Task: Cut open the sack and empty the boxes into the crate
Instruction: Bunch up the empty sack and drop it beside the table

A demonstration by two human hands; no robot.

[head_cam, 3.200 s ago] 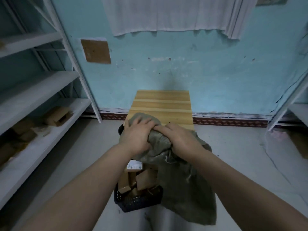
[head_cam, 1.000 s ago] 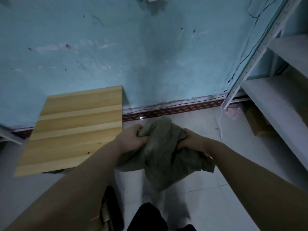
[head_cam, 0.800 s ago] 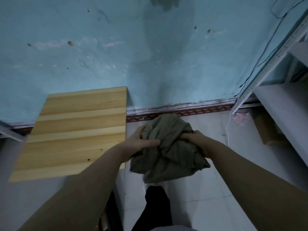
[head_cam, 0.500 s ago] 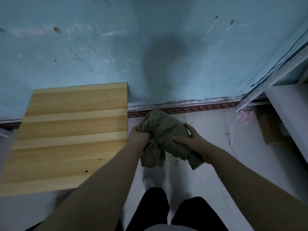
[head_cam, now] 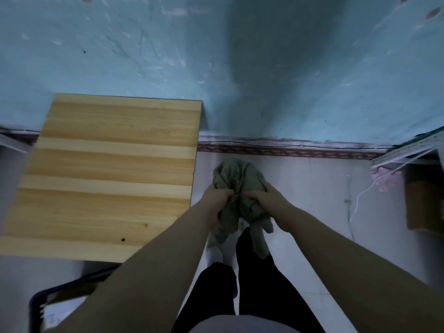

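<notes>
The sack point(head_cam: 236, 186) is a crumpled wad of limp olive-grey cloth, held up in front of me over the floor point(head_cam: 312, 188), just right of the wooden tabletop point(head_cam: 108, 176). It sags with loose tails drooping below my hands toward my legs, so I judge it empty and light. It looks soft enough to crush small, coarse rather than slippery, and not fragile. My left hand point(head_cam: 217, 200) grips the left side of the bundle, its fingers point(head_cam: 224, 194) curled into the folds. My right hand point(head_cam: 266, 200) grips the right side, clamped on the cloth in the same way. With no stiffness in it, a hold on one corner would likely let it unfurl and trail. A handful through the thick middle of the wad should keep it together. The crate point(head_cam: 36, 301) shows only as a dark rim at lower left, partly hidden by my left forearm, and I cannot make out what is inside. A cardboard box point(head_cam: 422, 205) sits on the floor at far right.
</notes>
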